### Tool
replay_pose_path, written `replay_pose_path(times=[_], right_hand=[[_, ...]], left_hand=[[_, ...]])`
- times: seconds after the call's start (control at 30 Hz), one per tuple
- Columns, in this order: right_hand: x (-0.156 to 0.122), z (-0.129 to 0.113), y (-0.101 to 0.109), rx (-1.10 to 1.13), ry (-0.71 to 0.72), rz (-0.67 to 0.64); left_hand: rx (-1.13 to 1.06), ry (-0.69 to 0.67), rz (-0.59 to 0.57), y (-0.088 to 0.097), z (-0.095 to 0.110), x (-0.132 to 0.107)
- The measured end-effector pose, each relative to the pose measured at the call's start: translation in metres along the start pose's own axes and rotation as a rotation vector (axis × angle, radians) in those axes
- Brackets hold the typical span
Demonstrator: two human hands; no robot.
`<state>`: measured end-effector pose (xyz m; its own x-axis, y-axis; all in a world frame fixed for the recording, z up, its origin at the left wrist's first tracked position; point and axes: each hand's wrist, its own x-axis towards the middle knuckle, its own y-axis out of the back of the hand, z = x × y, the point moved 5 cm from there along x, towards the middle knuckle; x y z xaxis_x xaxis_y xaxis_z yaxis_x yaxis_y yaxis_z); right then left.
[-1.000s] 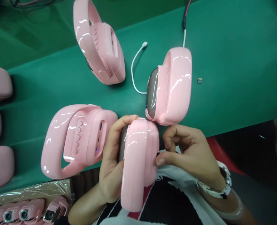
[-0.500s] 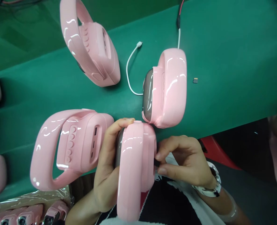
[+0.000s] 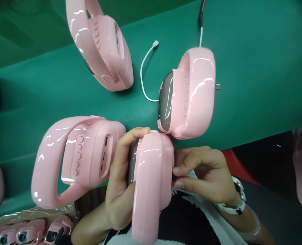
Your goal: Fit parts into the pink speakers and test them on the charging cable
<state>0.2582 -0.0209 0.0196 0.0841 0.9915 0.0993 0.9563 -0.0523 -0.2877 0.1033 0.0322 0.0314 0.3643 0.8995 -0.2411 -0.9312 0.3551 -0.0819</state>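
Glossy pink plastic makes the held speaker [image 3: 151, 177] hard, stiff and probably slippery. It looks bulky yet light enough for one hand, and its grey front panel may scratch. It stands on end at the near edge of the green tabletop [image 3: 255, 68], close to the person's chest. The left hand [image 3: 120, 190] wraps the body from the left, its grip closed around it with fingertips over the top, which seems a sound hold. The right hand [image 3: 204, 177] bends at the wrist, thumb and forefinger pressed together against the speaker's right side. Whether they pinch something small, I cannot tell.
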Motion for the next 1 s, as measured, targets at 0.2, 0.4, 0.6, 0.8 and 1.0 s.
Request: replay_pose_path(times=[0.2, 0.4, 0.6, 0.8, 1.0], right_hand=[[-0.005, 0.013, 0.001, 0.175, -0.216, 0.013], [-0.004, 0.017, 0.002, 0.24, -0.286, 0.02], [-0.003, 0.019, 0.002, 0.233, -0.296, 0.011], [-0.002, 0.017, 0.002, 0.237, -0.311, 0.009], [-0.001, 0.019, 0.002, 0.225, -0.348, -0.016]], left_hand=[[0.001, -0.028, -0.05, -0.002, 0.001, 0.003], [0.018, -0.031, -0.064, -0.001, 0.003, 0.003], [0.042, -0.077, -0.082, 0.001, 0.001, 0.002], [0.064, -0.1, -0.105, 0.001, 0.0, 0.0], [0.079, -0.102, -0.1, 0.003, -0.001, 0.0]])
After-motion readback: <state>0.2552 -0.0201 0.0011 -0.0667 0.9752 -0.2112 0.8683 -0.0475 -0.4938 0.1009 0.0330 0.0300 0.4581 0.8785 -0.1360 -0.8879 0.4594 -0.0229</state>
